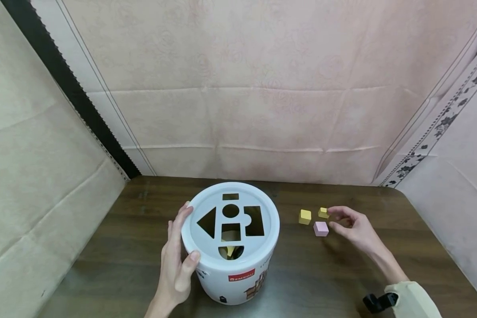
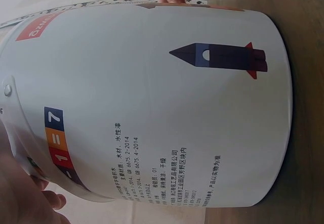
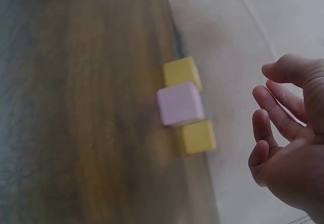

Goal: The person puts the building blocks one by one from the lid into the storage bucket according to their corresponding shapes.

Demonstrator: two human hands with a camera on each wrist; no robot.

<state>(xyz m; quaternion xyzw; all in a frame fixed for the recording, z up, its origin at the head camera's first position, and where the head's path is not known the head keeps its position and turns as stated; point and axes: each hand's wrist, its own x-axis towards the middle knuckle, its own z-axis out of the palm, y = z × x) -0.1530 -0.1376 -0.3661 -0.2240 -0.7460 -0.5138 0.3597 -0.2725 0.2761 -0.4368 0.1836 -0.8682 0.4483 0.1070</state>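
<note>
A white toy bucket (image 1: 238, 282) stands on the table, its pale blue lid (image 1: 206, 212) cut with shaped holes. My left hand (image 1: 175, 260) grips the rim on the left side, thumb at the front and fingers farther back. Printed letters, a rocket and sums cover the bucket wall (image 2: 152, 92) in the left wrist view. To the right lie a pink block (image 1: 321, 229) and two yellow blocks, one nearer the bucket (image 1: 304, 217) and a smaller-looking one (image 1: 323, 213). My right hand (image 1: 353, 225) hovers beside them, thumb and fingers apart, holding nothing.
The dark wooden table (image 1: 115, 247) ends at a hanging pale cloth (image 1: 238, 119) at the back, with more cloth along both sides. Through the lid's front hole a yellow piece (image 1: 230, 251) shows inside the bucket.
</note>
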